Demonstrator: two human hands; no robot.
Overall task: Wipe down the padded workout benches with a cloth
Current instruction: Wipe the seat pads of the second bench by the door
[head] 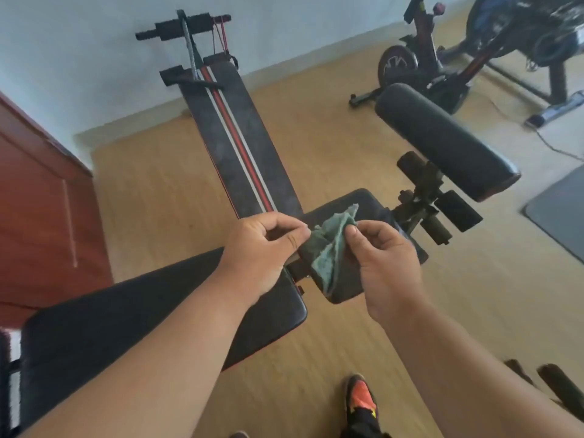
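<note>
Both the left hand [262, 245] and right hand [384, 263] pinch the green cloth [333, 248] just above the seat pad [369, 203], its long axis running away from them

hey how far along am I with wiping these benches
Nothing visibly done: no pad shows a wiped streak either way. In hand: your left hand and right hand both pinch the green cloth, held above the small seat pad, not pressed to it. Left: that seat, the long black bench, the striped bench and the angled pad.
</note>
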